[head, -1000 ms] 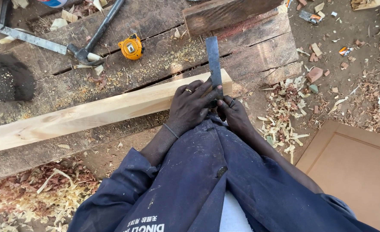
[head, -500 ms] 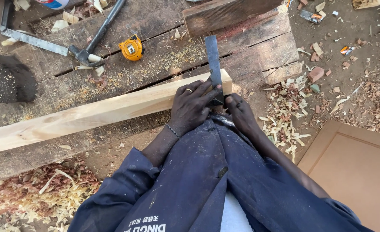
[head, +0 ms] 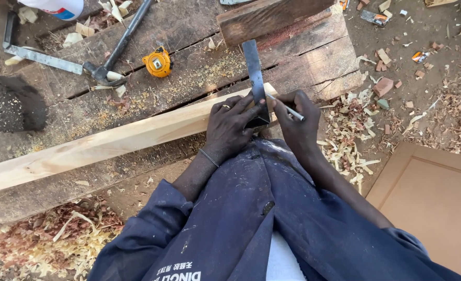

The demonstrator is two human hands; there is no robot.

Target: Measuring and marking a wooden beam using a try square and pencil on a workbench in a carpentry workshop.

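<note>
A long pale wooden beam (head: 110,140) lies across a rough plank workbench (head: 188,67). Near its right end my left hand (head: 233,125) presses a metal try square (head: 254,73) flat on the beam, the blade pointing away from me. My right hand (head: 293,117) holds a pencil (head: 287,109) with its tip against the blade's right edge on the beam's top. Both forearms come out of dark blue work sleeves.
A yellow tape measure (head: 157,61), a claw hammer (head: 110,57) and a metal square (head: 38,56) lie on the bench behind the beam. A dark plank (head: 272,15) sits at the back. Wood shavings (head: 43,244) cover the ground; a brown panel (head: 433,198) lies right.
My right hand has come out from beside the left and now holds the pencil at the square's blade. The view has shifted slightly; the beam and square stay in place.
</note>
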